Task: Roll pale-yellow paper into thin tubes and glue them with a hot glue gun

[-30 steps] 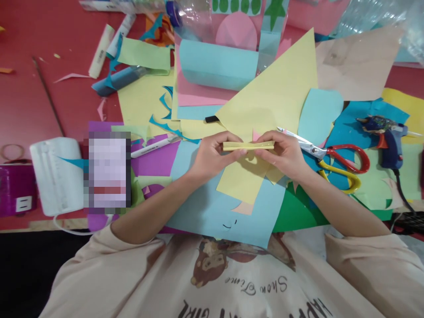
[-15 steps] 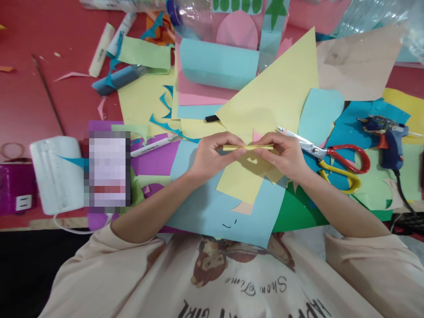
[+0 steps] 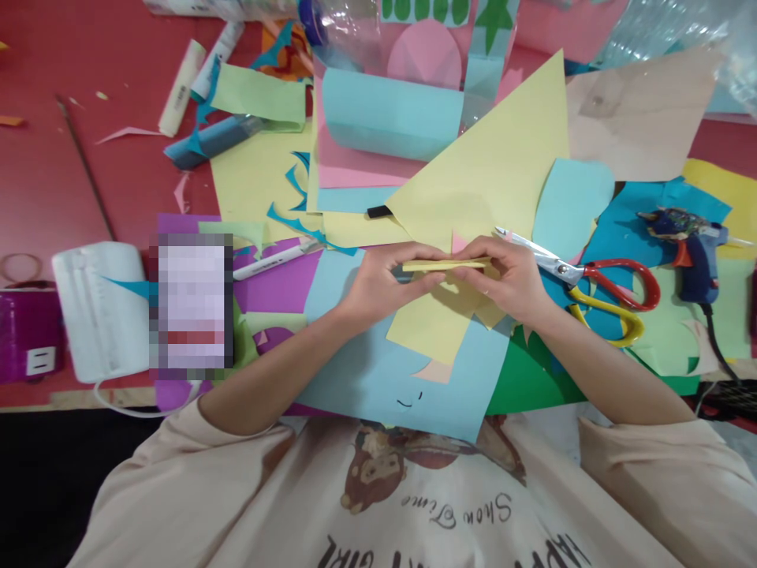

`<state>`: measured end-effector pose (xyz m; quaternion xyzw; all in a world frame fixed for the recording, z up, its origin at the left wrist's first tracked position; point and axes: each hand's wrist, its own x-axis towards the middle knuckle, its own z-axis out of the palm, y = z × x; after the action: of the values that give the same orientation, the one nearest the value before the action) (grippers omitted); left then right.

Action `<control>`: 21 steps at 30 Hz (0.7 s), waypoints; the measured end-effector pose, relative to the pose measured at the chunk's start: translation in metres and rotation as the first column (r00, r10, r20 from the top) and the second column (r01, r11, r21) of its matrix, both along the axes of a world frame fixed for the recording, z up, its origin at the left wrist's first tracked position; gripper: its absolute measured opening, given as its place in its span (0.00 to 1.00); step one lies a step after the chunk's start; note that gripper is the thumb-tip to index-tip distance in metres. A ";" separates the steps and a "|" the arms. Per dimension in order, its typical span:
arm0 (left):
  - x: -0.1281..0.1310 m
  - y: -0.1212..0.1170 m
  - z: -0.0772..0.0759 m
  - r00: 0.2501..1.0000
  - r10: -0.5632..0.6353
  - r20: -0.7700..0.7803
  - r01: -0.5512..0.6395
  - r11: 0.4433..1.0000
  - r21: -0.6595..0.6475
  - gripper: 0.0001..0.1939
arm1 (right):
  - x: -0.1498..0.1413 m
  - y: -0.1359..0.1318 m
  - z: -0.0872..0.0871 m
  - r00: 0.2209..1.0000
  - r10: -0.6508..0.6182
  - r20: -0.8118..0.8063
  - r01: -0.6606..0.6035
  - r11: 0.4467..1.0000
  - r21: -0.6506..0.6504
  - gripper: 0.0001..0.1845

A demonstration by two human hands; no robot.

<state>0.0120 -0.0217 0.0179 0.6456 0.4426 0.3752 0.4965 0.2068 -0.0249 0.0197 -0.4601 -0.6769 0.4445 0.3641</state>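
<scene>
Between my hands is a narrow strip of folded yellow paper (image 3: pixel 446 266), held nearly level and seen edge-on. My left hand (image 3: pixel 390 276) pinches its left part between thumb and fingers. The right end is gripped the same way by my right hand (image 3: pixel 502 272). Beneath them lies a flat yellow paper piece (image 3: pixel 429 331) on a light blue sheet (image 3: pixel 355 363), which carries small black pen marks. A peach scrap (image 3: pixel 436 371) sticks out below the yellow piece. Scissors (image 3: pixel 568 272) with red and yellow handles rest open just right of my right hand.
A glue gun (image 3: pixel 701 260) with its cord lies at the right. At the left are a phone (image 3: pixel 192 300), a white corded device (image 3: pixel 100 315) and a white marker (image 3: pixel 275 260). A blue paper roll (image 3: pixel 390 114), a large yellow sheet (image 3: pixel 497 142) and scraps cover the far side.
My left hand has shifted slightly to the right along the strip, and its fingers have moved. The strip has tilted a little, showing more of its layers. My right hand has barely moved.
</scene>
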 end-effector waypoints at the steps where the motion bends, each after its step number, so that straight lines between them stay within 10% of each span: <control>1: 0.000 0.000 0.000 1.000 -0.007 0.001 0.007 1.000 0.009 0.15 | 0.000 0.000 0.000 1.000 -0.002 -0.002 0.002 1.000 -0.004 0.14; 21: -0.004 0.001 -0.006 0.999 0.013 0.040 -0.013 1.000 -0.010 0.14 | -0.001 0.001 0.002 1.000 0.008 -0.008 -0.007 0.999 0.039 0.11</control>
<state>0.0081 -0.0209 0.0117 0.6327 0.4386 0.3892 0.5058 0.2058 -0.0242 0.0221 -0.4485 -0.6856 0.4345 0.3742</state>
